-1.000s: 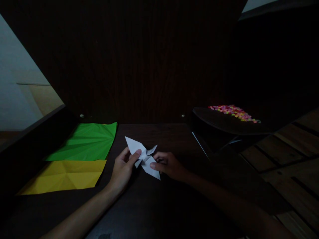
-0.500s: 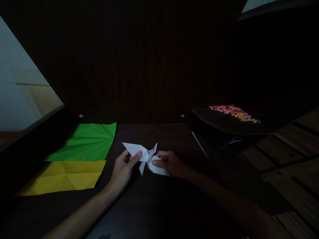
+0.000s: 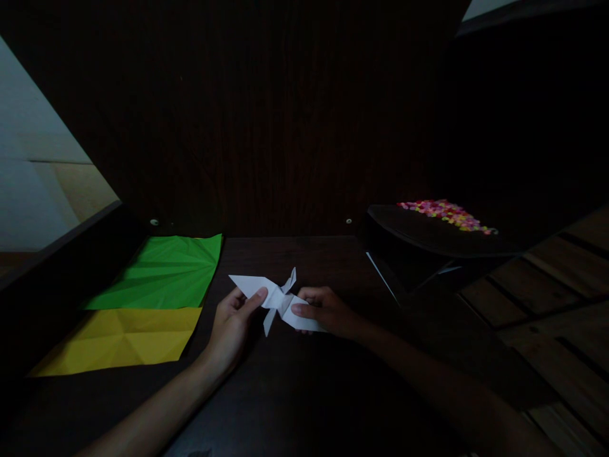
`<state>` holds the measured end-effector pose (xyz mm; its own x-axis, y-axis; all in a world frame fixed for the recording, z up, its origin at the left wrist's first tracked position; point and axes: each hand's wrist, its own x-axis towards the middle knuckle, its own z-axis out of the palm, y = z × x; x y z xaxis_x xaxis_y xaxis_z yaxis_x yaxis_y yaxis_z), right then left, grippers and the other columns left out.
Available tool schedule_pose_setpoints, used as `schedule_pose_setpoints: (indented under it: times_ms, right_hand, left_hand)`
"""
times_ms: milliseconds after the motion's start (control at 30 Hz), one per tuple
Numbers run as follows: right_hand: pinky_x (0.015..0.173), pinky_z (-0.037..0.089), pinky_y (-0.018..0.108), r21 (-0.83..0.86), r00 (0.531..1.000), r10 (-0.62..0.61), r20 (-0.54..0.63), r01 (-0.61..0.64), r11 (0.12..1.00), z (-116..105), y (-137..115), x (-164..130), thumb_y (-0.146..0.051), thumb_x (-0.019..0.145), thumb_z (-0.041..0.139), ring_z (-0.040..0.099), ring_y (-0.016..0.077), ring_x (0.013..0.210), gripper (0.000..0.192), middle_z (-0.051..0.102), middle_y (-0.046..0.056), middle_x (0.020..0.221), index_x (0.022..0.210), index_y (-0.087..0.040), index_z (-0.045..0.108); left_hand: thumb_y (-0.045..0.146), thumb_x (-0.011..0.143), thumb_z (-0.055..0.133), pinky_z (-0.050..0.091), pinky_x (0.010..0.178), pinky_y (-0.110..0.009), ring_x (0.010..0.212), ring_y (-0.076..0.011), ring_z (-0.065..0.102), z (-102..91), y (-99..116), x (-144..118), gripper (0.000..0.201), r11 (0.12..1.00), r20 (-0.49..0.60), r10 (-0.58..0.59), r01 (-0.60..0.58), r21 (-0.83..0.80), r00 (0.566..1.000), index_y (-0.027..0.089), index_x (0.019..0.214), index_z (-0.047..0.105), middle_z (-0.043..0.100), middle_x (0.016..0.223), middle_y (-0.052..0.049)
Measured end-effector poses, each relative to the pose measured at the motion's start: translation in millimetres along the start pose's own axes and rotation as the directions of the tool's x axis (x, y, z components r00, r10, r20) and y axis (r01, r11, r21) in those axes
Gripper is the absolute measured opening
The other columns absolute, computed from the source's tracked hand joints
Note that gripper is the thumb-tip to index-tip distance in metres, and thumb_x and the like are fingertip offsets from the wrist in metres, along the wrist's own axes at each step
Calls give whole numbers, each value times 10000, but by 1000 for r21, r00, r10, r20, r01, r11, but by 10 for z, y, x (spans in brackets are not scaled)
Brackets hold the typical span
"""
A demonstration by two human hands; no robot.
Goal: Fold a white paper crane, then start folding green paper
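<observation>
A white origami crane [image 3: 283,301] is held between my two hands, low over the dark table [image 3: 285,387]. My left hand [image 3: 234,322] pinches one wing, with the thumb on top and the fingers beneath. The opposite wing is pinched by my right hand [image 3: 323,311], its thumb resting on the paper. Two narrow points stick out of the crane's middle, one toward the far side and one toward me. Fingertips under the paper are mostly hidden.
On the left lie a creased green sheet [image 3: 162,270] and a creased yellow sheet [image 3: 126,336]. At right, small colourful pieces [image 3: 447,214] lie on a dark curved surface [image 3: 404,225]. A dark wooden panel [image 3: 257,127] rises behind the table, and a slatted wooden floor [image 3: 561,317] shows at right.
My left hand has shifted slightly left with its wing. The crane looks stretched a little wider and flatter, and its two narrow points have moved slightly left.
</observation>
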<state>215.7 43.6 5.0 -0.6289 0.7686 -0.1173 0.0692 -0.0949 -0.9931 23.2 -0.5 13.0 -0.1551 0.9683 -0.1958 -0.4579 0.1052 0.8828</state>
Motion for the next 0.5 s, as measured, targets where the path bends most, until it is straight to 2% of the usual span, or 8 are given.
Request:
schedule_pose_setpoints:
  times_ms: [167,367,500]
  right_hand:
    - [513,433,226,-80,999,-33,-24,31,996,-29,-17,3,-428,794,678,601,129,561,283,648,8,653,766,-150,627]
    - [498,425,226,-82,1000,-11,-14,10,997,-55,-43,14,-435,785,678,594,131,548,289,643,4,639,759,-152,623]
    - [493,427,222,-95,1000,1,-9,-1,995,-75,-48,18,-424,782,685,601,132,545,280,648,4,636,759,-151,625]
  left_hand:
    - [313,645,830,490,810,-333,940,-250,659,4,2,-1,385,1000,-15,-1,1,-2,1000,117,952,706,735,945,-89]
    - [320,638,833,487,822,-330,958,-255,656,13,12,-12,387,1000,-16,17,-16,9,1000,119,946,711,739,926,-84]
    - [341,661,819,488,804,-323,913,-240,659,-18,-10,2,386,997,10,15,-16,71,1000,117,955,708,738,909,-85]
